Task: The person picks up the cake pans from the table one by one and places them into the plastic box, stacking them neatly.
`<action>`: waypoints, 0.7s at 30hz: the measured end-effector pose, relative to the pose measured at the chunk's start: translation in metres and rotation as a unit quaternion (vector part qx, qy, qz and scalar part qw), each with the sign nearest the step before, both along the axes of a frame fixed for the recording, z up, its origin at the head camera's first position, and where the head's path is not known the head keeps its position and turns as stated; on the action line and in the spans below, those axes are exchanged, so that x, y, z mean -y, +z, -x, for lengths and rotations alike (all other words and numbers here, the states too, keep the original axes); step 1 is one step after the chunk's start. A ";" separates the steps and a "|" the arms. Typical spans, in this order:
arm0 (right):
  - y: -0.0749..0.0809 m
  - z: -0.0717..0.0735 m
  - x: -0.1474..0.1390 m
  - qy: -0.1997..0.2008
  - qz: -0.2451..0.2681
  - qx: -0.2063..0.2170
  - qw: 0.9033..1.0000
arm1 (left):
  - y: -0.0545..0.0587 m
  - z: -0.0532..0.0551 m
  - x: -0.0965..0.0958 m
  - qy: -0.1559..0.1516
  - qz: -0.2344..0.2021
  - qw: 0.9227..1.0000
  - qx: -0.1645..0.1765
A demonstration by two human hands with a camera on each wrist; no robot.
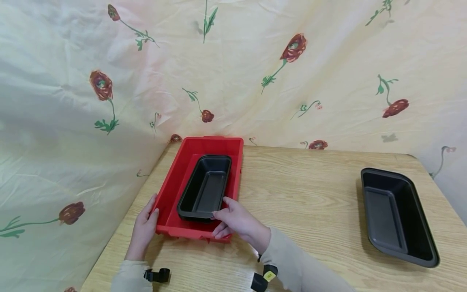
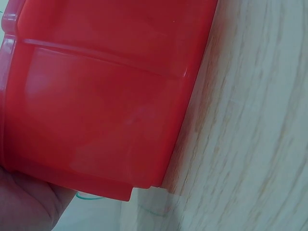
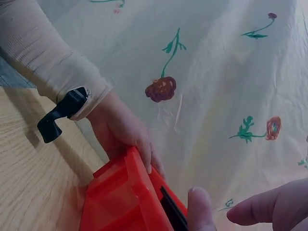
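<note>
A black loaf pan (image 1: 209, 188) lies inside a red plastic tray (image 1: 169, 202) on the left part of the table. My left hand (image 1: 143, 229) grips the tray's left rim near its front corner; in the left wrist view the tray's red wall (image 2: 106, 106) hides most of its fingers. At the pan's near right corner is my right hand (image 1: 242, 221), its fingers over the tray's front right corner. Its thumb (image 3: 199, 209) and a finger (image 3: 255, 209) stand apart in the right wrist view, with the pan's dark edge (image 3: 172, 207) beside the thumb.
Another black loaf pan (image 1: 401, 215) stands on the right side of the wooden table (image 1: 299, 190). A flower-patterned cloth (image 1: 233, 73) hangs behind the table and along its left side. Black straps (image 1: 157, 275) are on both wrists.
</note>
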State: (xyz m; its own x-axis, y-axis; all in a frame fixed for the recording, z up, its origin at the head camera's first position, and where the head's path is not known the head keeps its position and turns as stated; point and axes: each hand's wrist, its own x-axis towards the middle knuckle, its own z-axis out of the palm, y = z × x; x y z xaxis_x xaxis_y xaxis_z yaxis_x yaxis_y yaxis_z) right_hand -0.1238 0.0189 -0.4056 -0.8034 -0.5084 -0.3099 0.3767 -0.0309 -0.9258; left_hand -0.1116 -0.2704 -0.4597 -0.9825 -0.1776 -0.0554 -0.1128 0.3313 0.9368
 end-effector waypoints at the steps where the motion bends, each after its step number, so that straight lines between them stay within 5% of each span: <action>1: 0.000 0.000 0.000 -0.001 0.001 0.005 1.000 | 0.000 0.000 0.000 0.001 0.001 1.000 0.000; 10: 0.007 -0.008 -0.003 -0.006 0.019 0.045 0.999 | 0.001 0.000 -0.001 0.001 -0.003 1.000 0.004; 21: 0.010 -0.019 -0.009 0.000 0.017 0.017 1.000 | 0.000 0.000 0.001 -0.006 -0.018 1.000 0.008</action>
State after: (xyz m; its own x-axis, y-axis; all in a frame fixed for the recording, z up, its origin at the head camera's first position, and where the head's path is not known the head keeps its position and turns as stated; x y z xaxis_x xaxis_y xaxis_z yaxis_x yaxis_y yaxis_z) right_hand -0.1049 0.0275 -0.3957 -0.7923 -0.5194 -0.3202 0.4081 -0.0610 -0.9109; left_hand -0.1120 -0.2710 -0.4594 -0.9836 -0.1635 -0.0768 -0.1236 0.2987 0.9463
